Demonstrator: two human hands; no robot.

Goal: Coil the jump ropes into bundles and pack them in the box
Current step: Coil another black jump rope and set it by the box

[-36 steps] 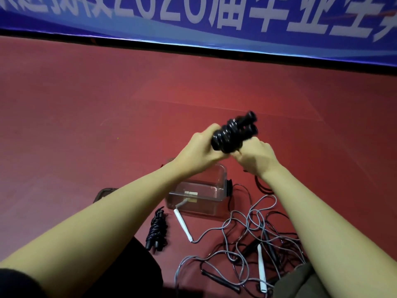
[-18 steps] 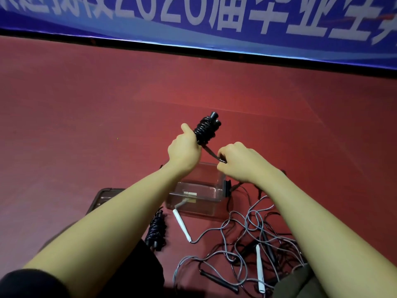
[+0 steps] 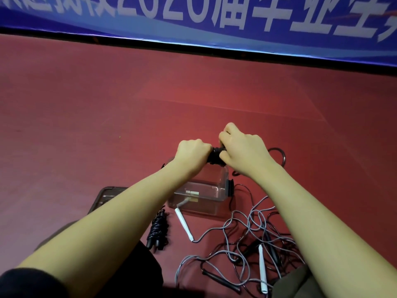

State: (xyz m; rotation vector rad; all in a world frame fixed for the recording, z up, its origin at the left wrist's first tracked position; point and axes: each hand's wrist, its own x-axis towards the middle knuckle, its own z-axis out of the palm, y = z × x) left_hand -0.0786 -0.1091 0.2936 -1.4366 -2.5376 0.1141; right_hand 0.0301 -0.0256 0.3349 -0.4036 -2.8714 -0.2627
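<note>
A coiled black jump rope bundle (image 3: 215, 155) is held in the air between both hands, mostly hidden by them. My left hand (image 3: 192, 154) grips its left end. My right hand (image 3: 242, 150) curls over its right end from above. Just below them stands a clear plastic box (image 3: 214, 188) on the red floor. A second black coiled bundle (image 3: 158, 230) lies on the floor left of the box. Loose grey and black ropes (image 3: 247, 237) with white handles (image 3: 183, 223) tangle at the lower right.
The box's dark lid (image 3: 105, 195) lies flat on the floor to the left, partly under my left forearm. A black rope loop (image 3: 280, 155) shows behind my right wrist. A blue banner (image 3: 193, 22) runs along the far wall.
The bundle has come down from upright to level, just above the box. My right hand moved from pulling the rope end below it to covering the bundle's right end.
</note>
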